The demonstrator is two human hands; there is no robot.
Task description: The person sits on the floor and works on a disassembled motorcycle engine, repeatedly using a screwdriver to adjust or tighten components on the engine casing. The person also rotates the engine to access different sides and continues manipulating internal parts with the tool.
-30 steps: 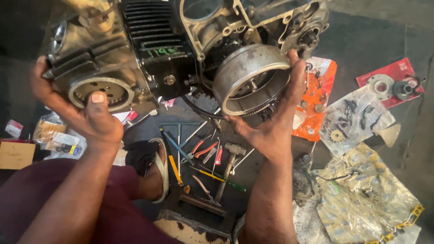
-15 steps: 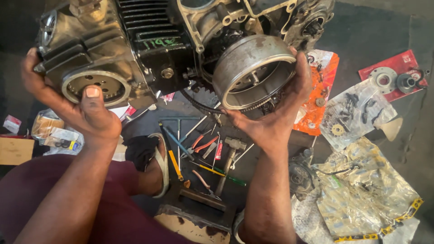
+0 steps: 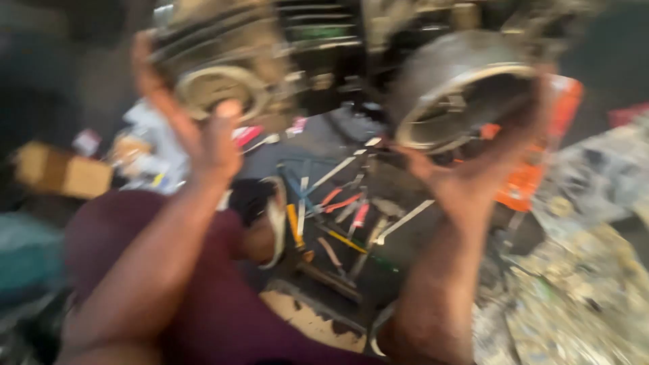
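The view is heavily blurred by motion. I hold a grey motorcycle engine (image 3: 318, 47) up in front of me with both hands. My left hand (image 3: 196, 128) grips its left end, thumb up against a round side cover (image 3: 216, 91). My right hand (image 3: 487, 162) cups the underside of a large round metal drum (image 3: 460, 94) on the engine's right side. The top of the engine is cut off by the upper edge.
Below the engine, several screwdrivers and hand tools (image 3: 338, 209) lie scattered on the dark floor. An orange packet (image 3: 541, 155) lies right of them, crumpled sheets with small parts (image 3: 581, 297) at lower right, a cardboard box (image 3: 64, 172) at left. My maroon-clad leg (image 3: 162, 297) fills the lower left.
The engine has shifted right and slightly down in view, with both hands still on it. The picture has gone from sharp to strongly motion-blurred.
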